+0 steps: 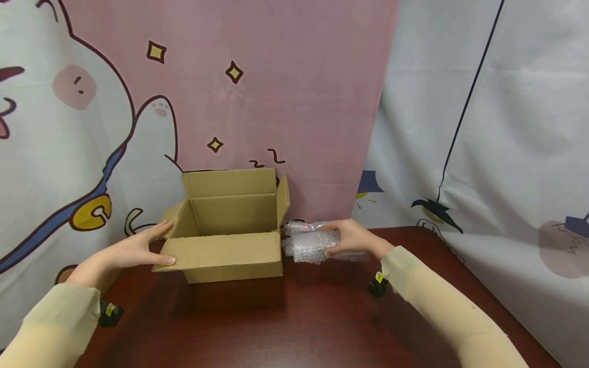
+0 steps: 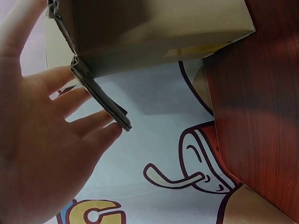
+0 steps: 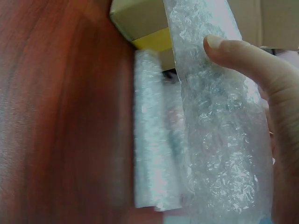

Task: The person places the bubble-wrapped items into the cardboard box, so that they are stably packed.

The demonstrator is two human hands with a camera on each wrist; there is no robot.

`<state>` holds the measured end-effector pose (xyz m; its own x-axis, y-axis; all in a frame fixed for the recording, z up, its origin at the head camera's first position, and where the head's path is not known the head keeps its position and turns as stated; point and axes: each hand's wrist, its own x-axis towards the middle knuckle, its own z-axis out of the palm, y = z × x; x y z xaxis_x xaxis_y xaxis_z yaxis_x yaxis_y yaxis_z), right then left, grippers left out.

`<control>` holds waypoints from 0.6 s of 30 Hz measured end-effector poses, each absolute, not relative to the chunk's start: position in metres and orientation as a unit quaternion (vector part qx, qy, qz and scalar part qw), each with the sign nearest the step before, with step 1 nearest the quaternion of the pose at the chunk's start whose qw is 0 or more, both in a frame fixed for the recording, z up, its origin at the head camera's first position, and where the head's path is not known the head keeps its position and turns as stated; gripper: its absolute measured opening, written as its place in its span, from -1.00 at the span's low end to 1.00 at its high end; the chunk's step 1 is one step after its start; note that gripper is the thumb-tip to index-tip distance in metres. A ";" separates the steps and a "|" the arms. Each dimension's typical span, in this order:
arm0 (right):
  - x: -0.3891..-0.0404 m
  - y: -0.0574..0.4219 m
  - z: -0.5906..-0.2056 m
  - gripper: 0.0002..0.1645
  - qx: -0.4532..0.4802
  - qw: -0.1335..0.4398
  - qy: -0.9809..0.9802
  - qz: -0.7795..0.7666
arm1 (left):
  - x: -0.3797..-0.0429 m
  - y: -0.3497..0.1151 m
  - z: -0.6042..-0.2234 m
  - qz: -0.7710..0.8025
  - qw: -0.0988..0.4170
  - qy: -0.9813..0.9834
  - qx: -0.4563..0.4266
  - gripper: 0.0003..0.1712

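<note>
Two-handed pickup step, apparently: gripping bubble-wrapped roll point(image 1: 309, 246) between thumb and fingers of right hand point(image 1: 352, 239), right of center in head view, beside carton point(image 1: 233, 272); resting spread left hand point(image 1: 120, 254) on flaps point(image 1: 227, 250), lower left. Next likely calls for steady lift without snagging neighboring rolls point(image 3: 152, 135).

The brown cardboard box point(image 1: 230, 251) stands upright, flaps open. Clear, elongated bubble-wrapped packages point(image 1: 307, 247) cluster just beside it.

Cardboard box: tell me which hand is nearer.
Left. The left hand touches the cardboard box at its left; the right hand is apart, off its right side, holding a bubble-wrapped bundle.
</note>
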<state>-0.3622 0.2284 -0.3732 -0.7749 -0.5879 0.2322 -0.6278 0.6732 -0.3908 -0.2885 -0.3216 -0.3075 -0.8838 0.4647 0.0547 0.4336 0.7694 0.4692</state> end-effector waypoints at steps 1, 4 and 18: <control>-0.361 0.229 -0.369 -0.13 0.334 0.045 -0.913 0.231 | -0.289 -0.322 -0.308 0.241 0.032 0.940 0.239 0.18; -0.360 0.231 -0.358 -0.13 0.330 0.046 -0.914 0.231 | -0.289 -0.322 -0.308 0.240 0.032 0.940 0.239 0.18; -0.363 0.233 -0.316 -0.15 0.333 0.035 -0.915 0.226 | -0.286 -0.320 -0.306 0.245 0.033 0.939 0.240 0.17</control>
<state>-0.3627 0.2331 -0.3158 -0.7764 -0.5928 0.2142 -0.6243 0.6764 -0.3907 -0.2858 -0.3198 -0.3060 -0.8831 0.4659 0.0562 0.4338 0.7647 0.4766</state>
